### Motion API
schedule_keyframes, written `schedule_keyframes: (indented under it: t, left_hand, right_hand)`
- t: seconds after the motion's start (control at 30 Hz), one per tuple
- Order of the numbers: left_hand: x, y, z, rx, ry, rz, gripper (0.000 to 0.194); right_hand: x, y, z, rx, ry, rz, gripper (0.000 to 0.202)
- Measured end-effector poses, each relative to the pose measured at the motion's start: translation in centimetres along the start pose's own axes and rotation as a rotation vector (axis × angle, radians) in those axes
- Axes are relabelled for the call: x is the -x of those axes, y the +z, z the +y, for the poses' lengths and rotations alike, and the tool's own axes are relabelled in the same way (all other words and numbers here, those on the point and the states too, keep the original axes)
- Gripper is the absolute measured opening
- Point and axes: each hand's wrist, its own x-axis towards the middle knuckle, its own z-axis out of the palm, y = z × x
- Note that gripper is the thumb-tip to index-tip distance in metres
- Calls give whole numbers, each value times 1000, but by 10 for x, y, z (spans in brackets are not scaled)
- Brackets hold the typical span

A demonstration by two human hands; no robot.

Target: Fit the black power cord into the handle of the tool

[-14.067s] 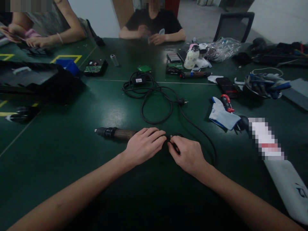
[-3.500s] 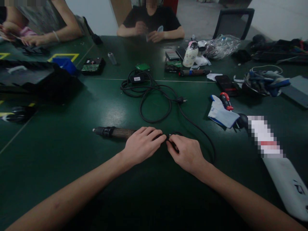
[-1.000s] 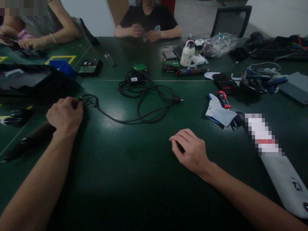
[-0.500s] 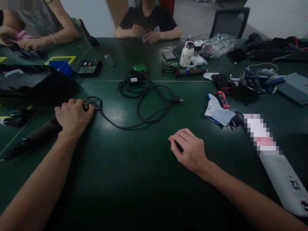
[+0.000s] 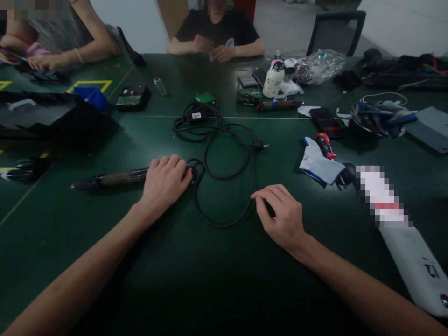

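My left hand (image 5: 164, 182) is wrapped round the rear part of a dark, pen-shaped electric screwdriver (image 5: 119, 179), which lies nearly level with its tip to the left. From its rear end, by my thumb, runs a black cord (image 5: 224, 227) that loops across the table. My right hand (image 5: 282, 217) rests in the middle right, thumb and fingertips brought together around a gap. Its fingertips meet the cord's right bend; no firm hold on it shows. Beyond lie the cord's coils, a black adapter box (image 5: 196, 115) with a white label, and a plug (image 5: 259, 145).
To the right are a white-blue glove (image 5: 320, 163), a red-black screwdriver (image 5: 326, 145), a phone (image 5: 326, 122) and a long white piece (image 5: 409, 261). A black casing (image 5: 42, 121) and blue bin (image 5: 90, 98) stand left. Two people sit across the green table (image 5: 196, 280).
My left hand has moved right with the electric screwdriver, which has turned from slanted to nearly level. The cord's loop has shifted right and nearer. My right hand has moved slightly right.
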Motion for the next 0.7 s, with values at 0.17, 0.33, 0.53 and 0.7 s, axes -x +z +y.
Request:
schedule_keyframes:
  t: [0.17, 0.33, 0.53, 0.7]
  left_hand:
    - [17, -18, 58, 118, 235, 60, 22]
    - [43, -35, 104, 295, 429, 10, 20]
    - [50, -34, 113, 369, 557, 3, 20]
    - [48, -33, 110, 390, 518, 17, 19]
  right_hand:
    - [-5, -3, 3, -75, 66, 108, 18]
    - [-9, -2, 11, -128, 174, 128, 19]
    - [-11, 0, 13, -58, 167, 73, 18]
    - [-3, 0, -3, 172, 44, 66, 14]
